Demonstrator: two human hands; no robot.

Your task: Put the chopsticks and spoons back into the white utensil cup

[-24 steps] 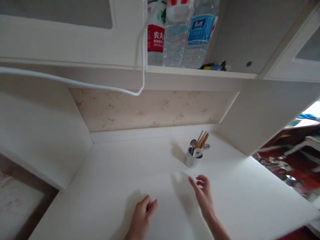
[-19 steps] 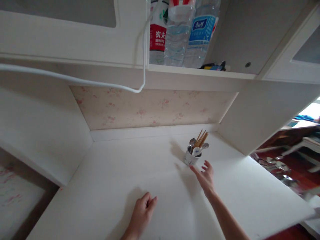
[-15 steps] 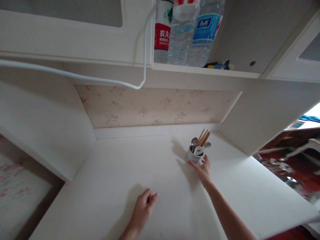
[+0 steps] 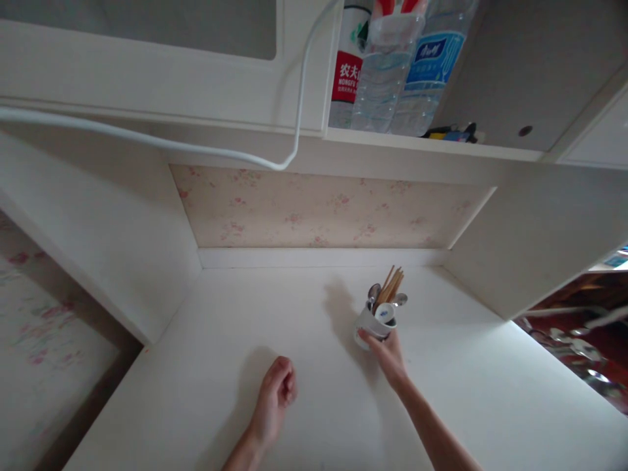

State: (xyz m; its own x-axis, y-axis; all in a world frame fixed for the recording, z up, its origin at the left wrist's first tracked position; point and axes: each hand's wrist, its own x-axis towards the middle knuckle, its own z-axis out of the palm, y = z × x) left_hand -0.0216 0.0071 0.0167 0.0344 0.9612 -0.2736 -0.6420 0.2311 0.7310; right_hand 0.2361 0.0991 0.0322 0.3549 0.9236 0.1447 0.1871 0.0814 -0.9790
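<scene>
Countertop [image 4: 294, 307] is backed by a floral panel [image 4: 324, 212]. Near the front, the left hand [image 4: 275, 396] is curled into a fist, its inside hidden. By the half-closed right hand [image 4: 390, 356], farther right, a white cup [image 4: 367, 322] is gripped; whether its base is lifted cannot be told. Inside, chopsticks [image 4: 390, 286] and spoons [image 4: 374, 291] are held.

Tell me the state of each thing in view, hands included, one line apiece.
Utensil holder: loaded; lifted or not, unclear.
Right hand: closed around the utensil holder.
Left hand: curled, nothing visible inside.
Chopsticks: leaning in the utensil holder.
Metal spoons: bowl ends up.
Bottles: standing together on the shelf.
White cord: hanging slack.
</scene>
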